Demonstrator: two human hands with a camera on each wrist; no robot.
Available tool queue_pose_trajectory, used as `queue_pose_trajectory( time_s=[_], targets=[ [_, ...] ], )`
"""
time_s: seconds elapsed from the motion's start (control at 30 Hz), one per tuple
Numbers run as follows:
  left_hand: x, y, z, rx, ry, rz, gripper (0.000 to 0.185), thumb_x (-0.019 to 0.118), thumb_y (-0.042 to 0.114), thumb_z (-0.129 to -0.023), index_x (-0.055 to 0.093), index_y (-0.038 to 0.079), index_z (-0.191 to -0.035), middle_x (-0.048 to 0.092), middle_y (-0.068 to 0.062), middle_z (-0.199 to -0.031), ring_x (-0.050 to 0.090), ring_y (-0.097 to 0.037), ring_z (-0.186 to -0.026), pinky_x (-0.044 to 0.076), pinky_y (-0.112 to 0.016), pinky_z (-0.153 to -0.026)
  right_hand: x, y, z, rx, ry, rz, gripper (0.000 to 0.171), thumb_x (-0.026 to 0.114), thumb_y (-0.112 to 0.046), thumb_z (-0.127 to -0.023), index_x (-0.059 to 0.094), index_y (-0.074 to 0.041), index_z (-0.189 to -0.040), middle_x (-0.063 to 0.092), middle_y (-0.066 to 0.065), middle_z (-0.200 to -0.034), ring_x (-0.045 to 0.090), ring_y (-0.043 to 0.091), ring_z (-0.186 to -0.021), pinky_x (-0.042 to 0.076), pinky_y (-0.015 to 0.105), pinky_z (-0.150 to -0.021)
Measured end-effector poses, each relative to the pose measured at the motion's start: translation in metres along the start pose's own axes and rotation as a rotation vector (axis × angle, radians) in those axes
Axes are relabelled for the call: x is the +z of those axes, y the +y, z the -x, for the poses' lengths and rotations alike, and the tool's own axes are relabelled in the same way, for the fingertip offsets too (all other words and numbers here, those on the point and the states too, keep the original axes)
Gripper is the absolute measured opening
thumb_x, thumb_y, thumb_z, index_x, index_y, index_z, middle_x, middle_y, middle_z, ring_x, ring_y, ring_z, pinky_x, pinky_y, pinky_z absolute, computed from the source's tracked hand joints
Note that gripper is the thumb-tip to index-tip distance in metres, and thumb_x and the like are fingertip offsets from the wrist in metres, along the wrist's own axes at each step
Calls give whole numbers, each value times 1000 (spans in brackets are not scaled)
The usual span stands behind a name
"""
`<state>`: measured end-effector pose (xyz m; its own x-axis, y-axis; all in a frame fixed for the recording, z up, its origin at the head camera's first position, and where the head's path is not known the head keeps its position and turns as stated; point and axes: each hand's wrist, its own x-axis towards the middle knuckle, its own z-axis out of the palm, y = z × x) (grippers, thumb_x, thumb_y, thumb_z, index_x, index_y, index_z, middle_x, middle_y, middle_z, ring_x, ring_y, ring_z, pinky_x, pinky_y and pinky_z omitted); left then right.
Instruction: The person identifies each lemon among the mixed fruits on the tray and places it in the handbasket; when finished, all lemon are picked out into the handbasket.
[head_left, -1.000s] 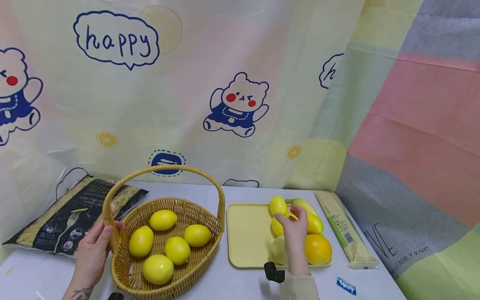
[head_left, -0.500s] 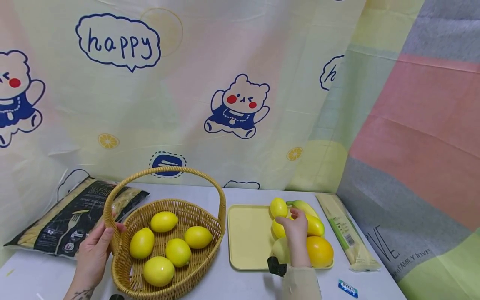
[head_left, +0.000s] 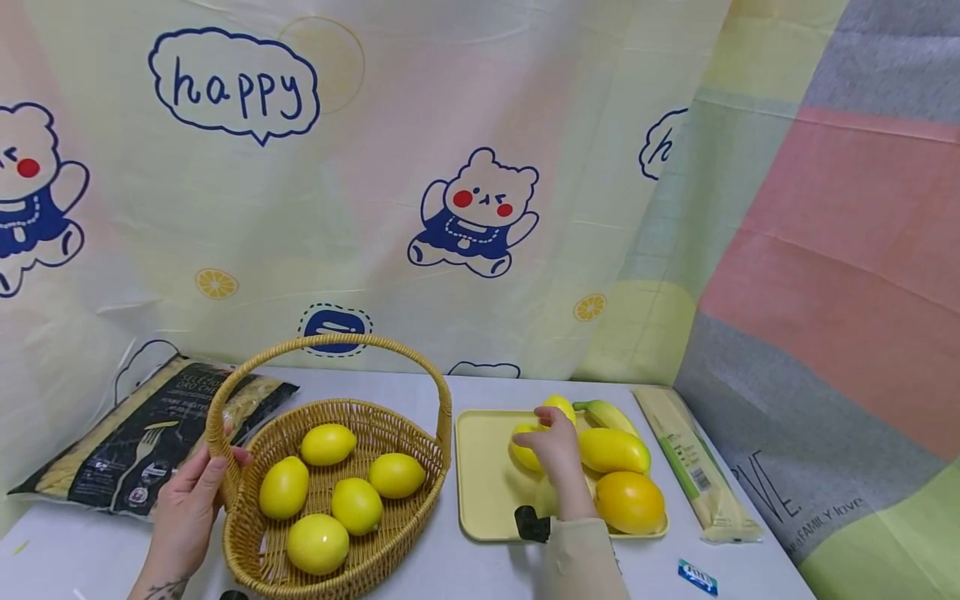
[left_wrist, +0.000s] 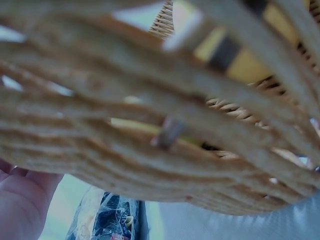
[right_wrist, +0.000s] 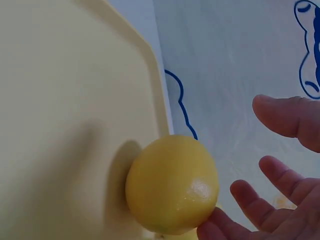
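Observation:
My left hand (head_left: pixel 183 508) grips the left base of the arched handle on a wicker basket (head_left: pixel 405 533). Several lemons (head_left: pixel 318 542) lie in the basket. In the left wrist view the woven side (left_wrist: pixel 150 90) fills most of the picture. My right hand (head_left: pixel 558 458) is over the yellow tray (head_left: pixel 480 500), fingers spread and slightly bent. Beside it on the tray is a lemon (head_left: pixel 525 447); in the right wrist view the lower fingertips are right at this lemon (right_wrist: pixel 172 185). Another lemon (head_left: pixel 558 406) sits behind the hand.
Right on the tray are a banana (head_left: pixel 609 417), a yellow mango (head_left: pixel 615 451) and an orange (head_left: pixel 632 502). A pasta bag (head_left: pixel 142 442) lies left of the basket. A long noodle packet (head_left: pixel 697 467) and a small blue packet (head_left: pixel 697 577) lie at right.
My right hand has moved left over the tray, and the lemon beside it has shifted left too, away from the mango. My left hand keeps its grip on the basket handle.

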<state>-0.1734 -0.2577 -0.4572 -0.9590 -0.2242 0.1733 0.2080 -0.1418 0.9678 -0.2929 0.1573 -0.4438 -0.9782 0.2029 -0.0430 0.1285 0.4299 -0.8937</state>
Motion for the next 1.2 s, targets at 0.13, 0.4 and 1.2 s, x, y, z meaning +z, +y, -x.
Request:
queue_pose_trajectory(
  time_s=[0.13, 0.4, 1.2],
  targets=[
    [-1, -1, 0, -3, 6, -9, 51, 46, 31, -96, 35, 14, -143, 64, 16, -95, 58, 4, -91, 49, -11, -74, 18, -2, 0, -31, -4, 4, 55, 73, -3, -71, 52, 1, -121, 48, 24, -128, 47, 36, -114, 39, 47, -99],
    [-2, -1, 3, -8, 22, -26, 50, 45, 31, -96, 36, 18, -143, 63, 16, -93, 57, 4, -91, 48, -10, -74, 52, 1, 1, -83, 128, -151, 57, 72, 6, -65, 53, 4, -118, 51, 25, -123, 49, 37, -112, 41, 46, -96],
    [2, 2, 1, -6, 25, -43, 53, 46, 33, -96, 35, 14, -143, 63, 16, -93, 57, 4, -90, 49, -10, -73, 57, 7, -6, -47, 117, -348, 55, 69, 4, -71, 48, 4, -123, 49, 21, -126, 47, 32, -111, 42, 44, -97]
  ],
)
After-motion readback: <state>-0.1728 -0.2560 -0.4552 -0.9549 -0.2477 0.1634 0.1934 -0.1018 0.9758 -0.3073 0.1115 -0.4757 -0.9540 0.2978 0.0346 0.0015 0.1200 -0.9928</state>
